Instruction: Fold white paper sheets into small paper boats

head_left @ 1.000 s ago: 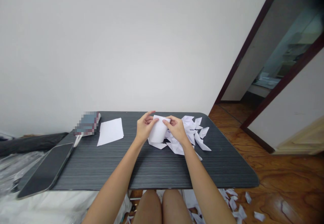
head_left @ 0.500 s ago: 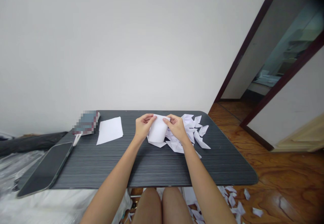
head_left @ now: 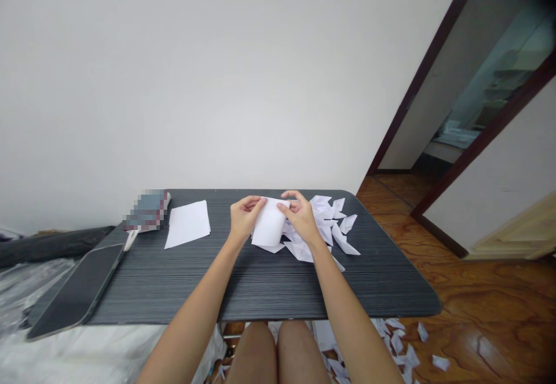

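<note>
Above a dark striped table (head_left: 260,291), a curled sheet of paper (head_left: 268,229) stands between both hands. Its top edge is pinched by the closed fingertips of the left hand (head_left: 242,219) on one side and of the right hand (head_left: 302,219) on the other. A plain white wall rises behind; a flat page (head_left: 187,223) and a phone (head_left: 76,291) lie to the left, a heap of folded pieces (head_left: 336,230) sits just beside the right hand, and scraps (head_left: 399,343) litter the wooden floor (head_left: 478,303). Both forearms reach forward from the lap, the wrists turned inward and the hands close together.
</note>
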`<state>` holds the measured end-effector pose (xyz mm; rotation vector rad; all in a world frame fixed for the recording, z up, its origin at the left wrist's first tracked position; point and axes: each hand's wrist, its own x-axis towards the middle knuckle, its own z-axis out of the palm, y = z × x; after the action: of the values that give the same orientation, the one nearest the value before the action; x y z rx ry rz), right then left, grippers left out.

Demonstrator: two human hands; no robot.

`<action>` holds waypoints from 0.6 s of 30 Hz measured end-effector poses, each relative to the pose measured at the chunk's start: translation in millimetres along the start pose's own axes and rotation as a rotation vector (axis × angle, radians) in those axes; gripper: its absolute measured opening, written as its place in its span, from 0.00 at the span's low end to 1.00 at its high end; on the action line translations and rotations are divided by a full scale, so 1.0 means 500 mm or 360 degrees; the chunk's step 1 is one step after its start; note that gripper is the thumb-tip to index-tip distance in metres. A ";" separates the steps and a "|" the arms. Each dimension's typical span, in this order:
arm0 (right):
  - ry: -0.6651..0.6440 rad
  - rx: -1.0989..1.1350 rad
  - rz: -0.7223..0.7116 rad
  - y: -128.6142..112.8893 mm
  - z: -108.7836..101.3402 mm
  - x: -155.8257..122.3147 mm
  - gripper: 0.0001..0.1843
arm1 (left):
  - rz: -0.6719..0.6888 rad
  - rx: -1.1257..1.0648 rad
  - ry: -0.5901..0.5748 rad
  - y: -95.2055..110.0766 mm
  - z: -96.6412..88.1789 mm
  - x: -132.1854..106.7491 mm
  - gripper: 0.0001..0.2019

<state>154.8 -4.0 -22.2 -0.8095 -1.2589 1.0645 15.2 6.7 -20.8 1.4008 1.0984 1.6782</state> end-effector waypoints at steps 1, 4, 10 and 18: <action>0.0005 0.0040 0.0063 0.001 0.000 0.000 0.17 | 0.0014 0.0019 0.0034 0.001 -0.001 0.000 0.12; 0.0057 0.0057 0.0227 0.004 -0.002 0.002 0.15 | 0.0058 0.0051 0.0092 0.003 -0.003 0.001 0.11; 0.0101 0.0174 0.0361 -0.003 0.002 -0.002 0.15 | 0.0083 0.0063 0.0108 0.005 -0.008 0.002 0.10; 0.0274 0.0225 0.0334 0.004 0.005 -0.002 0.16 | 0.0065 0.0081 -0.0095 0.014 -0.010 -0.003 0.10</action>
<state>151.8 -4.6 -24.0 -0.9178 -0.9580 1.2098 10.8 1.4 -15.3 1.5054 1.0924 1.6363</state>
